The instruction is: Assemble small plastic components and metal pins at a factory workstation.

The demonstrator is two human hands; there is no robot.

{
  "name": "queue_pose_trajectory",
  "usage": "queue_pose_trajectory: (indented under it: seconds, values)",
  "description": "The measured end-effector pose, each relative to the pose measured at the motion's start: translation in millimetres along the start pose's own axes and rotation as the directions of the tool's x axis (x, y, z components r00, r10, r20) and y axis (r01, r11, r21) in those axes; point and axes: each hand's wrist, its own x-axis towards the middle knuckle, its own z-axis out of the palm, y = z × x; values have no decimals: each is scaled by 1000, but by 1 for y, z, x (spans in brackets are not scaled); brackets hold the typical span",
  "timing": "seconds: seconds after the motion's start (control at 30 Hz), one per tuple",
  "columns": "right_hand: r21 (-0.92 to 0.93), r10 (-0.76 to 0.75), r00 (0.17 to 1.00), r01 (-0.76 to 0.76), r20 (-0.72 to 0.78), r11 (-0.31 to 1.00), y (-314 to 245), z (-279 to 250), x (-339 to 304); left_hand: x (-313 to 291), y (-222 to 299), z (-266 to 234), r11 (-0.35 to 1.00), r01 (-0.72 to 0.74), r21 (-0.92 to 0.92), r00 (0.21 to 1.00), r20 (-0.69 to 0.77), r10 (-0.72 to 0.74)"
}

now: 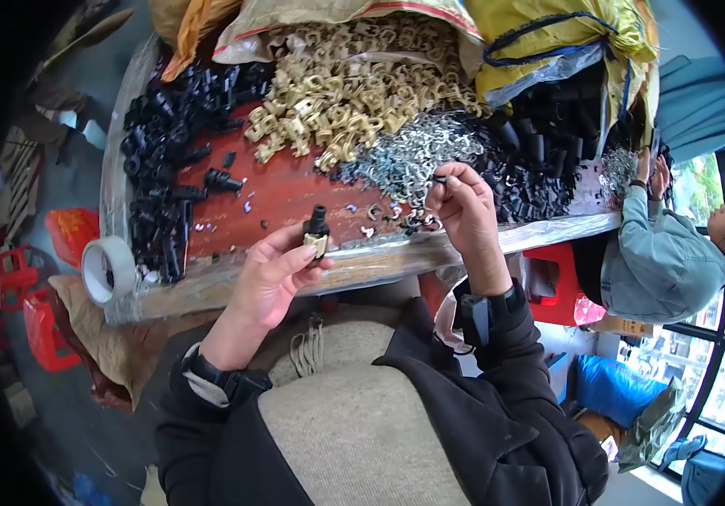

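My left hand (282,266) is closed around a black plastic fitting (318,221) with a cream plastic clip (315,244) at its lower end, held upright over the table's front edge. To the right, my right hand (466,202) pinches a small black piece (440,179) between thumb and fingers; its exact kind is too small to make out. That hand hovers at the near side of a heap of small silvery metal clips (417,156). Beyond them spreads a large heap of cream plastic clips (337,93).
Black fittings (156,143) lie heaped on the left of the red tabletop (248,190). Short black tubes (539,156) are piled at right below a yellow sack (548,42). A tape roll (109,268) hangs by the left corner. A co-worker (674,253) sits at the right end.
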Motion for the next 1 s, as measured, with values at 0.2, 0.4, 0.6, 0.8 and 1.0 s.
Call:
queue_pose_trajectory:
  seconds: [0.2, 0.4, 0.6, 0.8, 1.0]
  values:
    - [-34, 89, 970, -83, 228, 996, 8, 37, -22, -4, -2, 4, 1000, -1, 1, 1000, 27, 1]
    - [-206, 229, 892, -158, 389, 966, 12, 60, -27, -4, -2, 6, 1000, 26, 12, 1000, 11, -26]
    - [-264, 269, 854, -163, 444, 951, 17, 74, -22, 2, -2, 0, 998, 64, 20, 998, -5, -64]
    - [-337, 209, 871, -53, 444, 940, 24, 70, -15, 8, -2, 0, 997, 73, 25, 997, -22, -73]
    - [-616, 73, 916, 204, 394, 761, 28, 80, -27, 10, -8, 7, 999, 43, 14, 998, -42, -43]
